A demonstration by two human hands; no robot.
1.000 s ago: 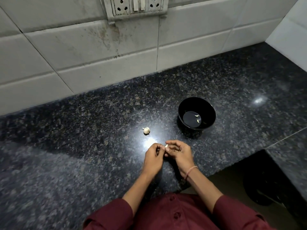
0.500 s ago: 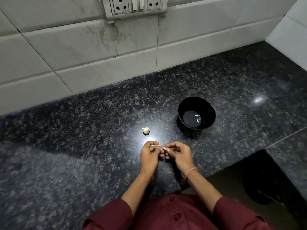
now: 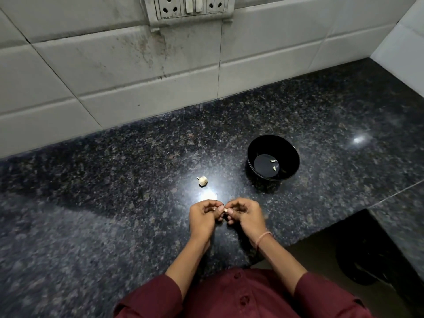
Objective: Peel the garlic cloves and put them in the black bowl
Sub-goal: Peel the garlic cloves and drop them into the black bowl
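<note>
Hands barely shifted from half a second ago, same spot at the near counter edge. The pale strip I saw across the left fingers then no longer shows, and the fingertips sit tighter together.

My read of the current state:
- left hand: fingers curled, thumb tip pressed on the garlic clove.
- right hand: fingers curled, pinching the same clove from the other side. Both hands are clamped on it, and only a small pale end of it shows between the fingertips. I can't tell how much skin is on it.
- black bowl: at 1 o'clock from the hands, upright on the granite countertop, well apart from them. Two peeled cloves lie on its floor, close to each other but not touching.
- garlic bulb remnant: at 11 o'clock from the hands, near them, alone on the counter beside the bright lamp glare.
- thread band on the right wrist, maroon shirt at 6 o'clock.
- socket panel at 12 o'clock on the tiled wall. The tiles below it are stained.
</note>
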